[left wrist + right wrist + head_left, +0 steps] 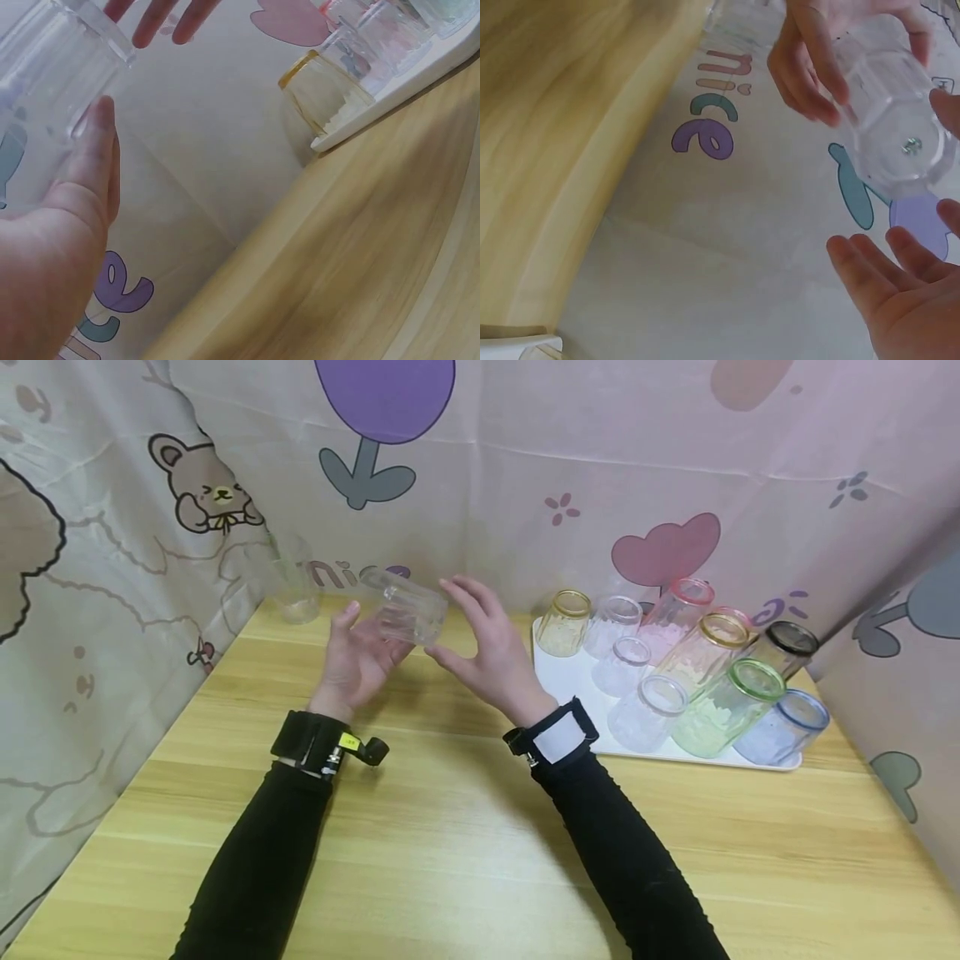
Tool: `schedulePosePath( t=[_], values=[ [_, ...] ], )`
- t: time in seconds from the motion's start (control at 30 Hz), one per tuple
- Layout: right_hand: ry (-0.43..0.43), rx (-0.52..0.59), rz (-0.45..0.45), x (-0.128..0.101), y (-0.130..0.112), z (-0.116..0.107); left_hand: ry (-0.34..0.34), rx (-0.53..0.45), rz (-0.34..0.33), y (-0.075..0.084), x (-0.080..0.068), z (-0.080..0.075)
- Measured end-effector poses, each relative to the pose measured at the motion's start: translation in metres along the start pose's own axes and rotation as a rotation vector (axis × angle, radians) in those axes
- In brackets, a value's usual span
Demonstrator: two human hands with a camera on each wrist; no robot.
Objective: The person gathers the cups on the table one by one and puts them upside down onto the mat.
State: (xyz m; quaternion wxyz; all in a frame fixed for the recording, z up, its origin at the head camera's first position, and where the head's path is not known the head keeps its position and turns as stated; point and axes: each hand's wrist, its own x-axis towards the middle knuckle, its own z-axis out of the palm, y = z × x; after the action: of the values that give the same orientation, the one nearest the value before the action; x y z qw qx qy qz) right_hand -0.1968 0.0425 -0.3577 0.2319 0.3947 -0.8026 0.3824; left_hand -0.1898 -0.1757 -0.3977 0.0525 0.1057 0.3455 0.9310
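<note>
A clear ribbed glass (411,610) lies tilted on its side in the air above the back of the wooden table (450,827). My left hand (360,652), palm up, holds it from the left. In the right wrist view the left hand's fingers (802,67) curl round the glass (892,112), whose base faces the camera. My right hand (487,652) is spread beside the glass's right end, and its fingers (900,292) look apart from the glass. The left wrist view shows the glass (52,67) over my thumb (90,172).
At the right, a white tray (577,685) carries several tinted glasses, among them a yellow-rimmed glass (564,622) and a green one (723,706). Another clear glass (295,581) stands at the back left corner. Printed cloth walls enclose the table on three sides.
</note>
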Motion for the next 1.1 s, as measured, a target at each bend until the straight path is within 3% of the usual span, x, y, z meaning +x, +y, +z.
schedulePosePath(
  t=[0.33, 0.53, 0.77, 1.1],
  values=[
    [0.036, 0.038, -0.096, -0.002, -0.005, 0.010, -0.029, -0.029, -0.014, -0.003, 0.000, 0.003],
    [0.035, 0.050, -0.122, -0.002, -0.008, 0.013, -0.049, 0.015, -0.062, -0.005, -0.001, 0.004],
    [0.065, 0.060, -0.163, -0.001, -0.007, 0.009, -0.060, 0.055, -0.059, -0.006, -0.001, 0.005],
    [0.097, 0.071, -0.158, -0.003, -0.007, -0.009, -0.169, 0.113, -0.095, -0.009, -0.001, 0.003]
  ],
)
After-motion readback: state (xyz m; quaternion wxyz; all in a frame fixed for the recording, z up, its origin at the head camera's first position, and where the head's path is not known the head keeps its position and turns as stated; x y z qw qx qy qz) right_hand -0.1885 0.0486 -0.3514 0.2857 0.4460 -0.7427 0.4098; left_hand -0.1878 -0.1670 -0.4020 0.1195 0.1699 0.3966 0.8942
